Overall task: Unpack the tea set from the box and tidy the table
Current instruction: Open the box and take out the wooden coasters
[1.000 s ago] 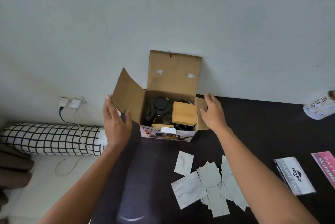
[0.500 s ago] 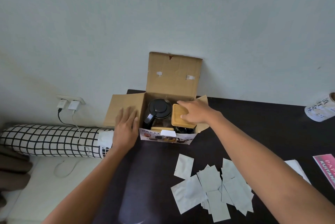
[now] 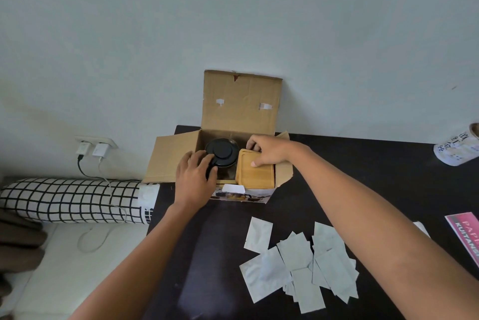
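Observation:
An open cardboard box (image 3: 242, 104) stands at the back of the dark table (image 3: 363, 177), its lid up against the wall. Inside sit a glass teapot with a black lid (image 3: 223, 151) on the left and a bamboo tray (image 3: 256, 176) on the right. My left hand (image 3: 194, 177) reaches into the box, its fingers curled around the teapot's black handle. My right hand (image 3: 269, 151) grips the far edge of the bamboo tray, thumb on top. The box's lower contents are hidden.
Several white sachets (image 3: 300, 262) lie scattered on the table in front of me. A pink booklet (image 3: 466, 231) and a white printed roll (image 3: 458, 148) sit at the right edge. A checked bolster (image 3: 72, 200) and plugged-in chargers (image 3: 90, 150) lie left of the table.
My left hand has gone from the flattened left flap into the box onto the teapot handle. My right hand has moved from the tray's top to its far edge.

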